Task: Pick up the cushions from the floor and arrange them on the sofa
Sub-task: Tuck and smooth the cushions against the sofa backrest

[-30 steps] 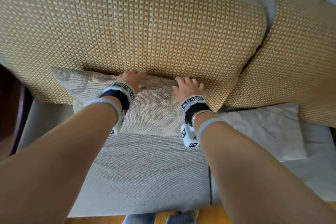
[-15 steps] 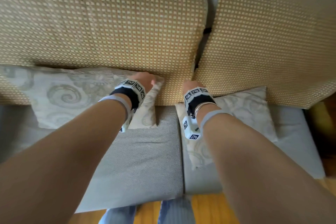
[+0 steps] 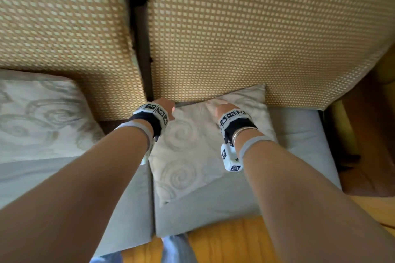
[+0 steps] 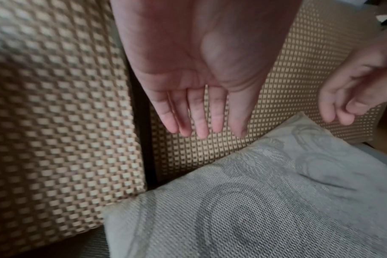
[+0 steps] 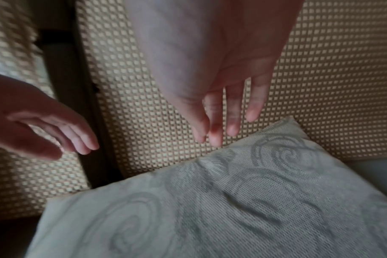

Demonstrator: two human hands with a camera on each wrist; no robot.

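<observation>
Over the grey sofa seat (image 3: 299, 139), both the left hand (image 4: 201, 73) and right hand (image 5: 212, 73) are hovering with straight, empty fingers above the pale swirl-patterned square cushion (image 3: 192, 156) lying flat against the woven tan backrest (image 3: 256, 34), probably needing gripping and propping upright next.

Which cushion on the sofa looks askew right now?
The swirl cushion under both hands sits rotated, one corner poking up against the right woven back cushion, its edges at an angle to the seat. The left swirl cushion lies squarer.
</observation>
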